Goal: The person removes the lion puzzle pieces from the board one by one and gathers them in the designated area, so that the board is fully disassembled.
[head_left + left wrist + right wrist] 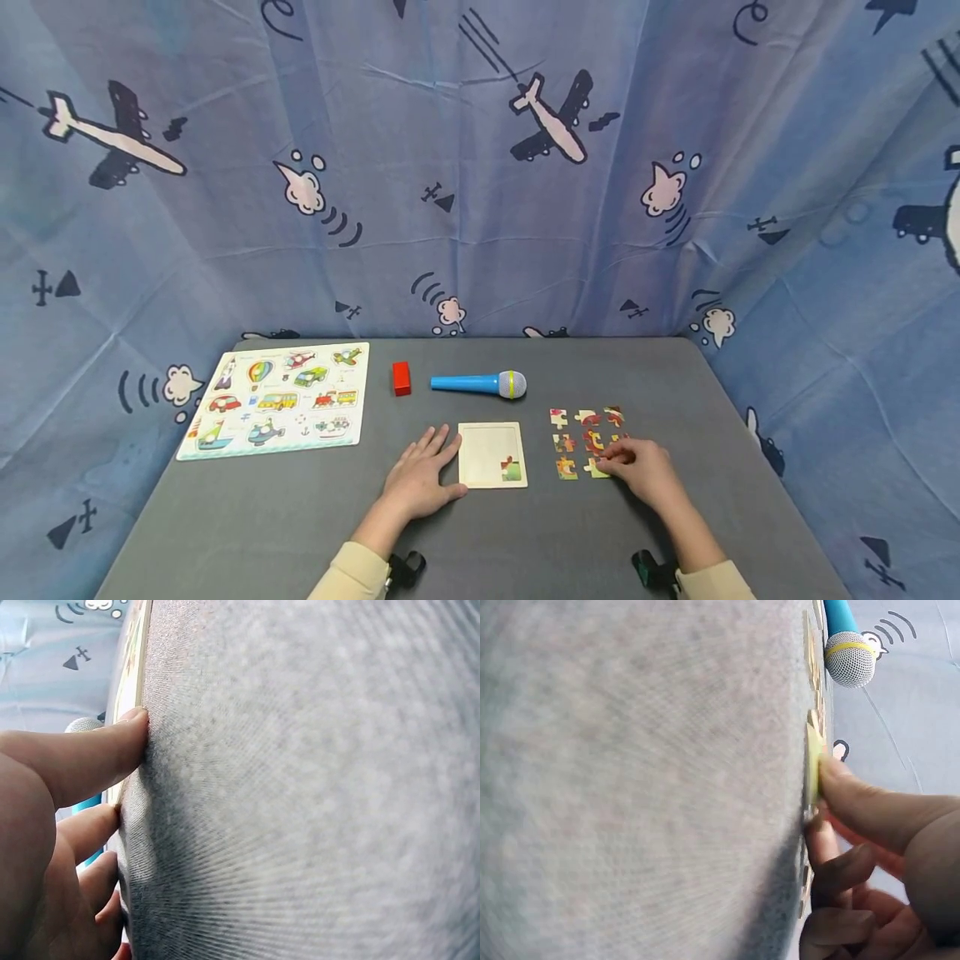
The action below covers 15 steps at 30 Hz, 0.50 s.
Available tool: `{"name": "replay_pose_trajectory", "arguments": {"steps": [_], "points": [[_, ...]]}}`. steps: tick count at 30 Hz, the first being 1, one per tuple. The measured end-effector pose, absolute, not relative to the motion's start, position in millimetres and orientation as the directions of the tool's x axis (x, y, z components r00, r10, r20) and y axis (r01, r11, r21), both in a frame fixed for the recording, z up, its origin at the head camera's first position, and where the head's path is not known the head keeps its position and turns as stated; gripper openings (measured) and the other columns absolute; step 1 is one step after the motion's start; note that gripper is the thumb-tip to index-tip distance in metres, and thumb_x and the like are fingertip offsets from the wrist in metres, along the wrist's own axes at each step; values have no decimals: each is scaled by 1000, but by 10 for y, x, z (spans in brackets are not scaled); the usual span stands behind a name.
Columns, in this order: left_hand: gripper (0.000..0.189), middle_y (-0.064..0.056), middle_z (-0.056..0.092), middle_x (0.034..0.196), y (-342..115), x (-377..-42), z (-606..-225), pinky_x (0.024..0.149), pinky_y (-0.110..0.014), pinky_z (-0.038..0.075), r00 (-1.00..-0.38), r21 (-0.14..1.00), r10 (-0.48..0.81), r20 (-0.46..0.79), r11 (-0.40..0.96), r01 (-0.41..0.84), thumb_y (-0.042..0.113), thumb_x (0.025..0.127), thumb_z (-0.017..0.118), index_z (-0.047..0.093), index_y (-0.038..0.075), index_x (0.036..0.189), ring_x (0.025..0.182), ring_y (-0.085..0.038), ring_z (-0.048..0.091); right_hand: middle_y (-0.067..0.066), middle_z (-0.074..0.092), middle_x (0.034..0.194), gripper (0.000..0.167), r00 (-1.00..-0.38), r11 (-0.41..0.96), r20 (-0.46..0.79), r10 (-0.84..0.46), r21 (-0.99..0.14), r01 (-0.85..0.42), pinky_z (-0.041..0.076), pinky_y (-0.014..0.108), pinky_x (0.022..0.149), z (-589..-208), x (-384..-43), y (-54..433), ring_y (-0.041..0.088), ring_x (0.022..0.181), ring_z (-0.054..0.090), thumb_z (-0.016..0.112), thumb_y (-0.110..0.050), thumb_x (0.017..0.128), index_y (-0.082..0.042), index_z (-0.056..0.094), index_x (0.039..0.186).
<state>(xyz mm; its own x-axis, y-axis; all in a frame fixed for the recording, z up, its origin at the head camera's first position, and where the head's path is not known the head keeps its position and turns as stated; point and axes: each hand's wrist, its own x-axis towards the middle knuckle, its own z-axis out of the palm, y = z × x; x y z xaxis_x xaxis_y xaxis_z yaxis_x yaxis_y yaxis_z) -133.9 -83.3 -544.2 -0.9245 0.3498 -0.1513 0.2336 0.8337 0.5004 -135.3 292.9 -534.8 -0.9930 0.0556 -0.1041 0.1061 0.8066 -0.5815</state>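
My left hand lies spread on the table, its thumb and index finger touching the left edge of a pale square puzzle tray. One green and red jigsaw piece sits in the tray's lower right corner. On the right, my right hand pinches a yellow-green jigsaw piece at the front of a group of loose pieces. In the right wrist view, the thumb presses on this piece, low at the table surface. The fingers partly cover the pieces on that side.
A blue toy microphone with a grey head lies behind the tray. Left of it is a red block. A large vehicle picture board occupies the back left of the grey table. A patterned curtain hangs behind.
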Motion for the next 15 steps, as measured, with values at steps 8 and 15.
{"name": "replay_pose_trajectory", "arguments": {"steps": [8,15], "points": [[81,-8,29,166,-839,-1344,-5439,124,-55,20,-924,504,351,-150,831,234,45,87,76,42,18,156,155,-32,21,-3,64,77,19,-991,815,-110,71,-566,121,43,31,64,-5300,-1358,2889,13,70,53,83,-25,84,-10,73,91],[81,-8,30,166,-847,-1349,-5419,124,-55,21,-923,502,353,-152,832,235,44,87,76,42,17,156,155,-32,21,-2,69,80,17,-997,802,-53,64,-591,83,44,30,59,-5158,-1353,2736,13,68,55,81,-24,86,-11,73,94]]}}
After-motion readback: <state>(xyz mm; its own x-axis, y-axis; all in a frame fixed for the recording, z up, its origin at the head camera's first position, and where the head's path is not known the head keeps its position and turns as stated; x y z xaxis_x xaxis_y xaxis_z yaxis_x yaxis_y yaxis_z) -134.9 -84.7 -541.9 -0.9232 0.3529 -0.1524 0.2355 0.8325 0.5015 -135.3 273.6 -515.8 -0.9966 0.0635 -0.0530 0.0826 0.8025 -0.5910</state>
